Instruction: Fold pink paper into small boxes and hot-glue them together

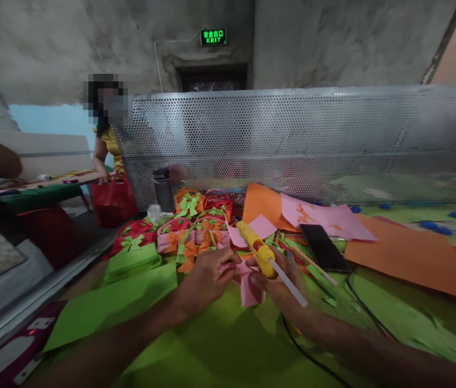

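Folded pink paper piece (251, 293): lying beside yellow plastic glue gun (267, 261), being pinched by closed fingers of left hand (207, 277), touched by gun-clamping right hand (284, 288); probably creasing easily, needing light edge grip.

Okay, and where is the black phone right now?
In the head view, the black phone lies right of centre, between the yellow glue gun in the right hand and the orange sheet farther right.
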The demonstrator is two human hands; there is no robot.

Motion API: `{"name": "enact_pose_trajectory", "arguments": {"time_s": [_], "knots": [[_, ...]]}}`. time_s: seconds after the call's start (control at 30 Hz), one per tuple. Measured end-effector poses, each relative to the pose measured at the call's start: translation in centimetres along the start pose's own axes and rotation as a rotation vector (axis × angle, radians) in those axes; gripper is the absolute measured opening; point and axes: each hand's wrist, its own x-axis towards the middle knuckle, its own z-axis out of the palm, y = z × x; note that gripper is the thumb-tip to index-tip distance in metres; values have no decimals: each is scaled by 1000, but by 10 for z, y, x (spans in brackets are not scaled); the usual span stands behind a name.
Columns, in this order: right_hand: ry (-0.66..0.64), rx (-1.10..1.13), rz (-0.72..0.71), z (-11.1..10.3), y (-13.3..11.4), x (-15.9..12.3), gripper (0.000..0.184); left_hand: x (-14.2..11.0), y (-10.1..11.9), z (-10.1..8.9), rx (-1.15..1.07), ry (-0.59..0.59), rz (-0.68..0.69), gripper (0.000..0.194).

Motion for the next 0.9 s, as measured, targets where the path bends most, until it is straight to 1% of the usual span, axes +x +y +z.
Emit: {"name": "enact_pose_trajectory", "arguments": {"time_s": [0.13,0.3,0.43,0.5,0.57,0.63,0.73,0.83,0.9], "knots": [[24,-26,-7,1,-2,0,51,-1,1,3,1,48,29,12],[31,-62,-24,0,-2,0,53,-1,2,4,-26,88,35,12],[42,-172,-108,-2,-8,1,49,-1,6,3,-81,84,-21,7],[74,-206,-162,-2,-12,2,45,-1,9,3,-111,90,-51,7],[105,-205,-187,-1,-16,2,45,-1,12,2,-117,105,-65,8],[108,-155,-168,0,-17,1,46,-1,14,1,-115,120,-59,9],[49,27,-110,3,-13,0,48,-2,16,0,-114,144,-23,10],[-5,213,-122,4,-5,0,50,-3,18,-1,-90,160,22,13],[-15,253,-152,4,-2,2,49,-3,20,0,-63,162,47,15]]}}
